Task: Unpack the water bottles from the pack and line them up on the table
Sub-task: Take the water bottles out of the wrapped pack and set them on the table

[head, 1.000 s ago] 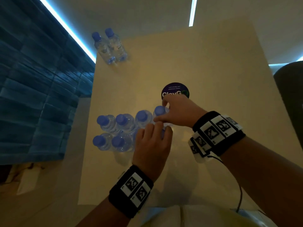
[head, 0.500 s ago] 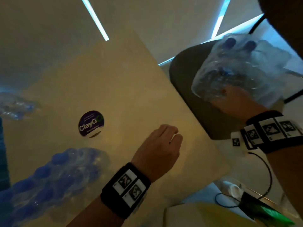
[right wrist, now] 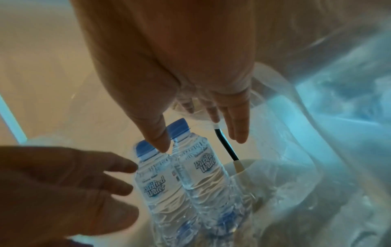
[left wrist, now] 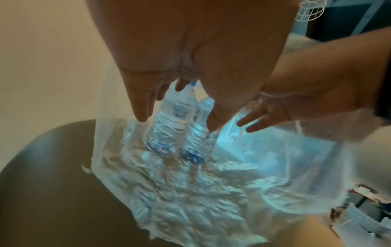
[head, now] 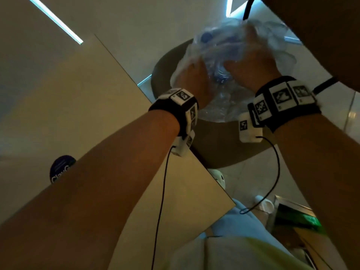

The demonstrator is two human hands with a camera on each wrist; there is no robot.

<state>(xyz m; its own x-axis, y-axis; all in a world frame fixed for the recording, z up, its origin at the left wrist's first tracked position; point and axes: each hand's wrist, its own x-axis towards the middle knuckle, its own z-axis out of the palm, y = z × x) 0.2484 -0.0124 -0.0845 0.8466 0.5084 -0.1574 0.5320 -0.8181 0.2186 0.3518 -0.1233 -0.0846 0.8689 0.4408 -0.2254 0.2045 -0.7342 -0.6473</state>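
Hands both inside the crumpled clear plastic pack wrap (left wrist: 190, 192) on a dark round seat (head: 214, 149): left hand (left wrist: 190, 66) and right hand (right wrist: 180, 66), fingers straight, flanking two blue-capped clear water bottles (right wrist: 186, 180), gripping nothing.

Blue caps (right wrist: 179, 125) on clear bottles (right wrist: 208, 170)

Two bottles inside the wrap, right of the table

The two bottles (right wrist: 186, 180) stand side by side in the pack wrap (left wrist: 190, 192), which lies on a chair (head: 218, 151) just right of the table (head: 81, 106).
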